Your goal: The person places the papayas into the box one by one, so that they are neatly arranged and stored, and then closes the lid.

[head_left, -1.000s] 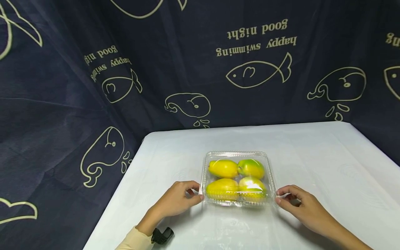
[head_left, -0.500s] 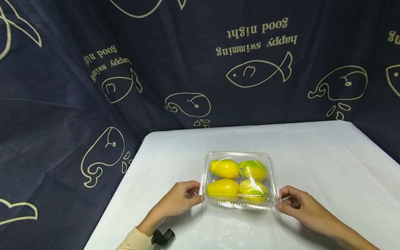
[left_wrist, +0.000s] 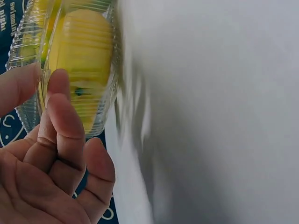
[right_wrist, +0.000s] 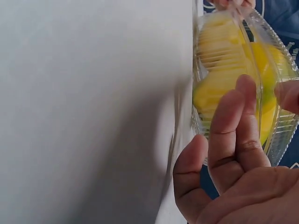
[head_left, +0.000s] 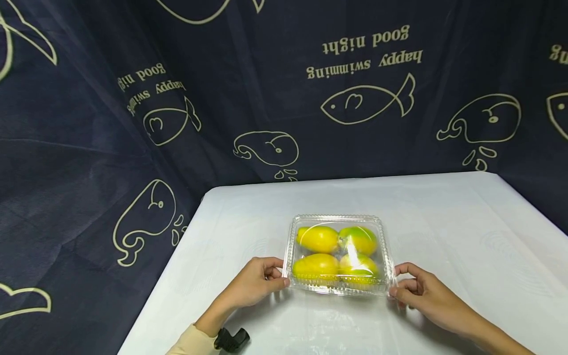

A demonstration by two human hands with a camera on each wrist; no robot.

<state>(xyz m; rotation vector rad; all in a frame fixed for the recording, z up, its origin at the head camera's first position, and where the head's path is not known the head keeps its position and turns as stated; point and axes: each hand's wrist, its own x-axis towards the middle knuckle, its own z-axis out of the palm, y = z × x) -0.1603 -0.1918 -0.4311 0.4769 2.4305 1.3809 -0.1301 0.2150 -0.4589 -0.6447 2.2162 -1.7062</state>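
A clear plastic clamshell box (head_left: 338,291) with a ribbed rim sits near the middle of the white table, its lid down. Several yellow-green mangoes (head_left: 316,267) lie inside it in two rows. At the box's near left corner my left hand (head_left: 254,283) pinches the rim between thumb and fingers. My right hand (head_left: 428,296) pinches the rim at the near right corner. In the left wrist view, the remaining left fingers (left_wrist: 70,128) curl loosely below the rim, beside the ribbed side wall. Likewise the lower right fingers (right_wrist: 223,126) bend under the rim in the right wrist view.
A white cloth covers the table (head_left: 466,222) around the box. Behind and to the left hangs a dark blue curtain (head_left: 266,88) printed with fish and whales. A black strap device (head_left: 231,340) is on the left wrist.
The box's right side swung slightly toward me and right, then eased back a little. My right hand moved with it; the left hand stayed nearly still at its corner.
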